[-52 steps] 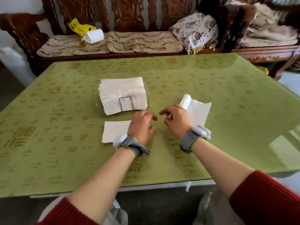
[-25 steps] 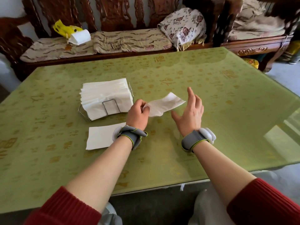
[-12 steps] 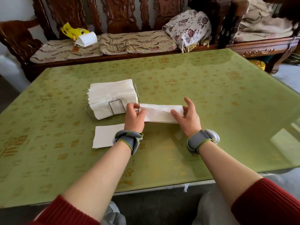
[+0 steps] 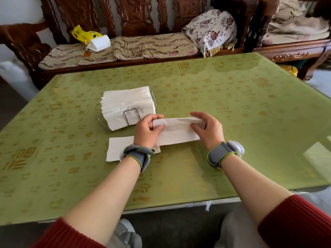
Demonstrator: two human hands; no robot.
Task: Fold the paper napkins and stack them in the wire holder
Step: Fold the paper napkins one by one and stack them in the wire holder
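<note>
A white paper napkin (image 4: 176,132), folded into a long strip, is held just above the green table between both hands. My left hand (image 4: 146,130) pinches its left end with thumb and fingers. My right hand (image 4: 208,129) pinches its right end the same way. Behind and to the left stands the wire holder (image 4: 131,116), packed with a stack of folded napkins (image 4: 125,102). Another flat napkin (image 4: 117,149) lies on the table under my left wrist.
The green patterned table (image 4: 232,113) stretches wide to the right and back. A carved wooden bench (image 4: 125,49) with cushions lines the far side, bearing a yellow bag (image 4: 84,34) and a floral pillow (image 4: 211,29).
My left hand picked up the napkin from the right side, my right hand joined it, and together they folded it into a strip and lifted it off the table.
</note>
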